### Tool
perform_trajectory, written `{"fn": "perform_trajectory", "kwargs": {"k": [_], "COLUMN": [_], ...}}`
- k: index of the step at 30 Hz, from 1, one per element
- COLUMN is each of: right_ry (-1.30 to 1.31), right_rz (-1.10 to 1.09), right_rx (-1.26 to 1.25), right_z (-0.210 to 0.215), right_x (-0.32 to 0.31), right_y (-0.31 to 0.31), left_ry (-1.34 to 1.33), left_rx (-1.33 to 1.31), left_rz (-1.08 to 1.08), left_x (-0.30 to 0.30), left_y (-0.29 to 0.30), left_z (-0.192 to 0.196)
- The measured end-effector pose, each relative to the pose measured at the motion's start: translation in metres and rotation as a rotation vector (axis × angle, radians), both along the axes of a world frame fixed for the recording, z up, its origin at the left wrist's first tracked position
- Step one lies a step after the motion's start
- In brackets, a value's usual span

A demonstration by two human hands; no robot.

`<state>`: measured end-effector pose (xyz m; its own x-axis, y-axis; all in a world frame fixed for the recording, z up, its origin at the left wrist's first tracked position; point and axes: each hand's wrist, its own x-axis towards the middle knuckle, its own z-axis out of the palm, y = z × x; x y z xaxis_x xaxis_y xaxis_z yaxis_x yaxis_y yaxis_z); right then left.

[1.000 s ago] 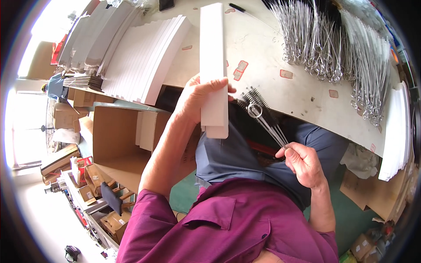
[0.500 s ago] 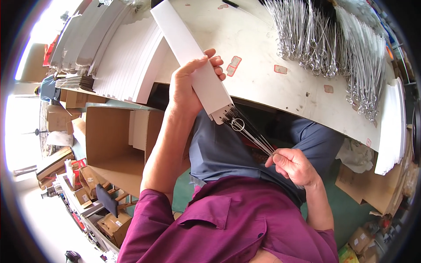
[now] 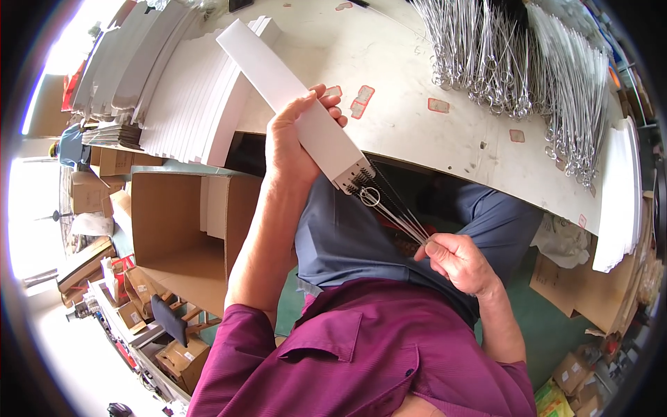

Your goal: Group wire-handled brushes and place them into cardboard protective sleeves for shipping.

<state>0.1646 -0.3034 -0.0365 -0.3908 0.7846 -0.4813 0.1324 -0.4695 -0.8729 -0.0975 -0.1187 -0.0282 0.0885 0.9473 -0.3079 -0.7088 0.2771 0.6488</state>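
Observation:
A long, narrow white carton slants from upper left toward my lap, with my left hand wrapped around its lower half. Its near end is open. Several thin wire brushes with black bristles and a ring reach into that opening. At their near ends, my right hand pinches the wires between thumb and fingers. The ring lies just outside the carton's mouth. How far the brushes go inside is hidden by the carton.
Looped wire brushes lie heaped on the worktable at the far right. White cartons stand in a row at its left. An open cardboard box is left of my legs. White flat sheets hang at the right edge.
The carton has shifted slightly left and down in view along with my left hand. My right hand has moved a little left, still pinching the wires.

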Motion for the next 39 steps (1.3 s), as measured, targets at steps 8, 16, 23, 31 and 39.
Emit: {"fn": "perform_trajectory", "kwargs": {"k": [8, 16, 23, 31, 39], "right_ry": [-0.304, -0.199, 0.053, 0.157, 0.227], "right_rz": [-0.056, 0.037, 0.062, 0.063, 0.011], "right_rx": [0.376, 0.108, -0.185, -0.306, -0.362], "right_z": [0.001, 0.003, -0.006, -0.010, -0.016], "right_x": [-0.011, -0.001, 0.007, 0.010, 0.010], "right_y": [-0.006, 0.001, 0.009, 0.009, 0.007], "left_ry": [0.013, 0.047, -0.026, -0.049, -0.043], "left_rx": [-0.099, -0.035, -0.027, -0.023, -0.050], "left_rz": [0.103, 0.026, 0.000, -0.002, -0.017], "left_x": [0.002, 0.007, 0.006, 0.004, 0.007], "left_y": [0.000, -0.009, -0.015, -0.013, -0.018], "left_z": [-0.006, -0.001, -0.005, -0.010, -0.012]}}
